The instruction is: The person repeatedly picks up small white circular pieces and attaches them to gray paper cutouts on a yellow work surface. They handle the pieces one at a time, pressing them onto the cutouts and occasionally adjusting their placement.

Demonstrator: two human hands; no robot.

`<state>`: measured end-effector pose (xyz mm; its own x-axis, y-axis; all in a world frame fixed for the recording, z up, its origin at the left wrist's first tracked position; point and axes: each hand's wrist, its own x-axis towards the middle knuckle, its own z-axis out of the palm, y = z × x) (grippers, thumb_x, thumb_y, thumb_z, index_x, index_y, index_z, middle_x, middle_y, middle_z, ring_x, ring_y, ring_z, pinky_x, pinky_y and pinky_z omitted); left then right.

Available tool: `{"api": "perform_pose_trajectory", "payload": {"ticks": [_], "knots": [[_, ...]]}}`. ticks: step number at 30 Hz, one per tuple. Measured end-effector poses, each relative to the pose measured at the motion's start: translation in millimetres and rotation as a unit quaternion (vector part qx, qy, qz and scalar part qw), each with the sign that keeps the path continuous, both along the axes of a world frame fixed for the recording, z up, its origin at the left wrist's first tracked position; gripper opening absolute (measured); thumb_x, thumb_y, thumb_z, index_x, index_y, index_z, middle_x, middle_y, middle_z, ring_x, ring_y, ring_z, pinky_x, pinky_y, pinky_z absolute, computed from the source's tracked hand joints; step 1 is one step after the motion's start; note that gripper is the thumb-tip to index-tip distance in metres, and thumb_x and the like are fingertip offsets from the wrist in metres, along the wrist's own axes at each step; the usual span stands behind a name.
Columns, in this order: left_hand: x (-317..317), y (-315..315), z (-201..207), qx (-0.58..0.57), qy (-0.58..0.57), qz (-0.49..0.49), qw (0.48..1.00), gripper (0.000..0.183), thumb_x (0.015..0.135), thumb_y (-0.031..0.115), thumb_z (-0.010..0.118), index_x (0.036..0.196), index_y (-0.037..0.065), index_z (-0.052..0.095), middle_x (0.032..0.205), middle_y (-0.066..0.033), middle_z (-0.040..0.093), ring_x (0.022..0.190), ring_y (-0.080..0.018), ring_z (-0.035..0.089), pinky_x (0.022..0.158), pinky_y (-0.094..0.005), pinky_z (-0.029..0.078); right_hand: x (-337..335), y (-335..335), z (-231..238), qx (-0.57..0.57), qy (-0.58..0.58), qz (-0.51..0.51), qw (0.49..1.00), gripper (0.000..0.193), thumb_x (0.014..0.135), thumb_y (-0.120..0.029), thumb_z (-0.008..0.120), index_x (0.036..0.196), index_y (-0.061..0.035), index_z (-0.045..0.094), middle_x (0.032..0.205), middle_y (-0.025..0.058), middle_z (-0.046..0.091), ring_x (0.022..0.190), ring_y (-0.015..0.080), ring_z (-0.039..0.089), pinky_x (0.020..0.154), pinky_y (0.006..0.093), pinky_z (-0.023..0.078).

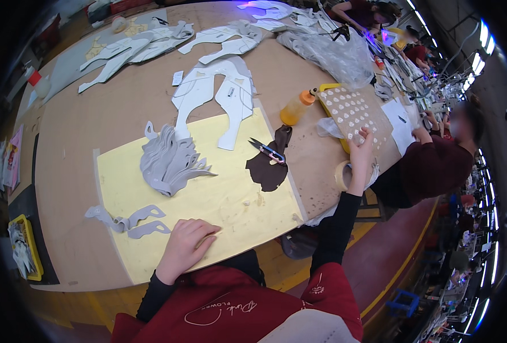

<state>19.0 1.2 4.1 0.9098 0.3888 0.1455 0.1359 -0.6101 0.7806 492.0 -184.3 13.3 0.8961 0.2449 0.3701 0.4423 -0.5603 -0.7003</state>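
My left hand [185, 246] lies flat, palm down, on the near edge of a yellow cutting mat [225, 200], next to a few loose grey cut pieces [129, 218]. My right hand [361, 150] is stretched far to the right, fingertips on a brown board [353, 111] covered with small white cut shapes, just above a roll of tape [343, 175]. A stack of grey cut pieces [170, 160] sits on the mat. Small scissors [266, 150] and a dark brown piece [269, 170] lie at the mat's right edge.
An orange-capped squeeze bottle [296, 107] lies by the board. White pattern pieces [216, 94] and clear plastic sheeting [333, 54] cover the far table. Another person in a dark red top [430, 166] sits at the right. A yellow tray [23, 246] stands at the left edge.
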Motion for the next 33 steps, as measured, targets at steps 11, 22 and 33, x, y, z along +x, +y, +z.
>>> {"api": "perform_pose_trajectory", "payload": {"ticks": [11,22,33], "knots": [[1,-1,-1,0.009,0.008,-0.007,1.0,0.016,0.092,0.015,0.068,0.106,0.01,0.071,0.096,-0.004,0.068,0.093,-0.0233,0.064,0.087,-0.036,0.043,6,-5,-11,0.001,-0.026,-0.002,1.0,0.067,0.078,0.003,0.076,0.141,-0.0084,0.055,0.098,0.0033,0.064,0.069,0.0105,0.05,0.068,0.0257,0.048],[0,1,-7,0.005,-0.014,-0.017,1.0,0.015,0.093,0.016,0.066,0.107,0.01,0.071,0.097,-0.0029,0.067,0.093,-0.0217,0.063,0.085,-0.0355,0.044,7,-26,-18,-0.111,-0.152,-0.033,0.982,0.02,0.091,-0.016,0.07,0.103,-0.0012,0.073,0.096,0.0155,0.07,0.087,0.03,0.068,0.078,0.04,0.052],[-37,6,5,0.145,-0.051,0.116,0.981,0.027,0.088,0.015,0.072,0.115,0.015,0.071,0.109,-0.0003,0.067,0.108,-0.0203,0.064,0.108,-0.0484,0.04,22,-32,-32,0.408,0.008,-0.015,0.913,0.014,0.104,-0.013,0.055,0.115,-0.0047,0.056,0.099,0.0055,0.06,0.076,0.0123,0.052,0.07,0.0274,0.043]]}}
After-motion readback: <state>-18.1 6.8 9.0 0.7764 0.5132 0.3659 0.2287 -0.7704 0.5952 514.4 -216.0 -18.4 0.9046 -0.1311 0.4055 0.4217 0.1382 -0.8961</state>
